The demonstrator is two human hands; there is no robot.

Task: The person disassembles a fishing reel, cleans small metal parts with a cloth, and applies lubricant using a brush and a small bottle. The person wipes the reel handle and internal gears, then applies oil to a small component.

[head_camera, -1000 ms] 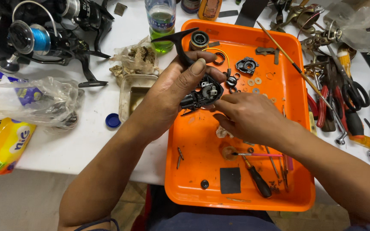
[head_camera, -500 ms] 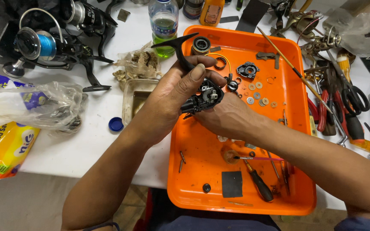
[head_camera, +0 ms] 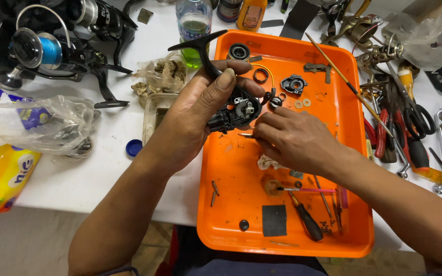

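This looks like a repair workshop for fishing gear. A white surface (head_camera: pixel 103 168) carries an orange tray (head_camera: pixel 231 204) of small washers, screws and a screwdriver (head_camera: pixel 305 217), a row of pliers (head_camera: pixel 384 133) and other hand tools to the right, and whole fishing reels (head_camera: pixel 52 51) to the left.
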